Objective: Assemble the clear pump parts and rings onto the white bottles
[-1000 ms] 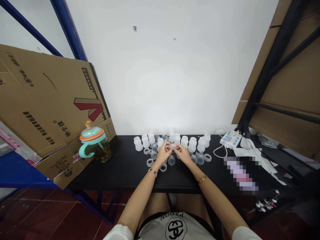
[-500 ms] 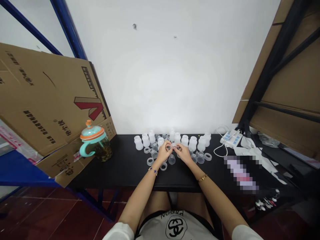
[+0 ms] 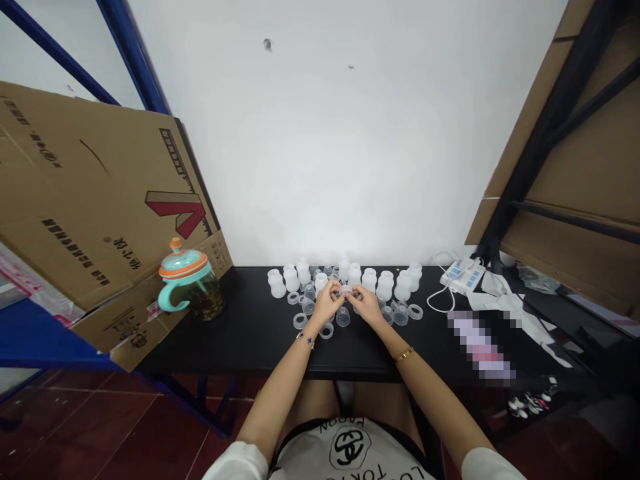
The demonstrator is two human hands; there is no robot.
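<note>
Over the middle of the black table, my left hand (image 3: 329, 301) and my right hand (image 3: 366, 304) meet, fingertips closed on a small translucent screw ring (image 3: 346, 290). Fingers cover part of it, so I cannot tell whether another piece sits inside. Just below the hands stands a clear dome cap (image 3: 343, 317). Loose clear rings lie around, one a translucent ring (image 3: 326, 331) near my left wrist and another ring (image 3: 415, 311) at the right. Behind the hands, small white bottles (image 3: 369, 280) with open necks stand in a loose row, with more clear caps (image 3: 400, 315) among them.
A teal-lidded glass jug (image 3: 193, 287) with dark contents stands at the left, before a large cardboard box (image 3: 100, 200). To the right lie a white power strip (image 3: 463, 275) with its cable, crumpled white paper (image 3: 505, 303) and a pixelated item (image 3: 480, 347). A white wall rises behind.
The hands stay together at the same spot, with fingers slightly shifted around the ring. The whole view has moved a little; bottles and caps look unmoved.
</note>
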